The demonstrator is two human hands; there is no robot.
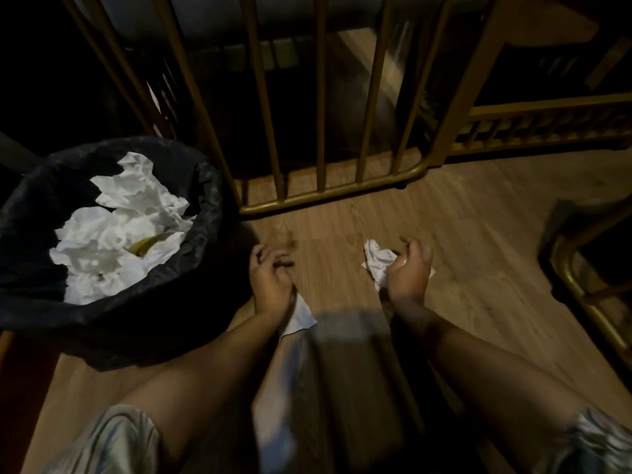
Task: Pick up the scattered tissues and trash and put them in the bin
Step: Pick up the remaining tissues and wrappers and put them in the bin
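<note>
A: How are the fingers [415, 249] of the right hand [408, 271] seen?

B: They are curled around a crumpled white tissue [378, 260], which is gripped just above the floor [478, 241]; part of the tissue is seen sticking out to the left of the hand, and a small corner shows at its right.

A: And the left hand [268, 277]?

B: Its fingers [260, 256] are bent inward; a second white tissue [301, 314] is seen trailing from under the heel of the hand, so it appears to be held there, though the grip itself is hidden; something dark near the fingertips is too blurred to be told.

A: Where is the bin [191, 234] placed?

B: It is set on the floor just left of the left hand; it is lined with a black bag, and crumpled tissues [119, 227] are piled inside with something yellow among them; a golden metal frame [325, 189] with upright bars is seen beyond the hands.
</note>
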